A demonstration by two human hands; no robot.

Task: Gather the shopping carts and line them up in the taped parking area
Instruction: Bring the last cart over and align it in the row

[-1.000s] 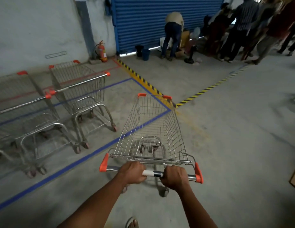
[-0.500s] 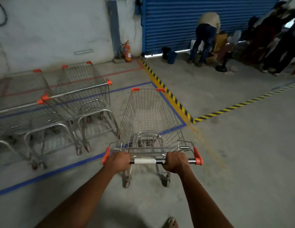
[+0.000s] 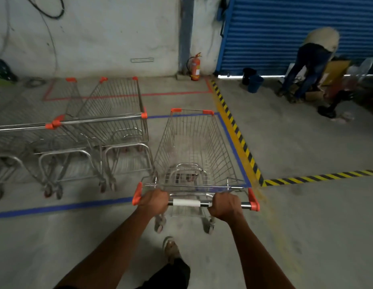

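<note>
A: Nearest to camera?
B: One foot [image 3: 171, 248] forward on the concrete floor [image 3: 306, 236], dark trouser leg below it. Two bare forearms reach up to the handle bar [image 3: 187, 203] of a wire cart [image 3: 194, 151].

A: Hands?
B: Left hand [image 3: 153, 202] wrapped tight round the bar just inside the left orange end cap. Right hand [image 3: 225, 206] wrapped round it nearer the right cap; a short stretch of bare metal shows between fist and cap. White sleeve on the bar between the two fists.

A: Where does the cart sit?
B: Basket lies inside the blue tape outline [image 3: 62, 207], in its right-hand corner. Front rim reaches about to the far blue line, right side runs along the blue side line. Rear wheels and handle are on the near side of the front line. Basket empty, child seat flap folded.

A: Other carts?
B: To the left, inside the same outline, a second cart [image 3: 119, 113] stands just beside it, facing the same way. A third cart [image 3: 25, 130] further left, partly cut by the frame edge; handles roughly in a row.

A: Beyond?
B: Yellow-black hazard stripe [image 3: 236, 130] right of the blue line, turning right at the corner. Red tape outline [image 3: 177, 93] behind. Fire extinguisher [image 3: 195, 67] by the wall. Blue roller shutter [image 3: 296, 28], two buckets [image 3: 254, 82] at its foot, a person bent over [image 3: 312, 59] near cardboard boxes.
</note>
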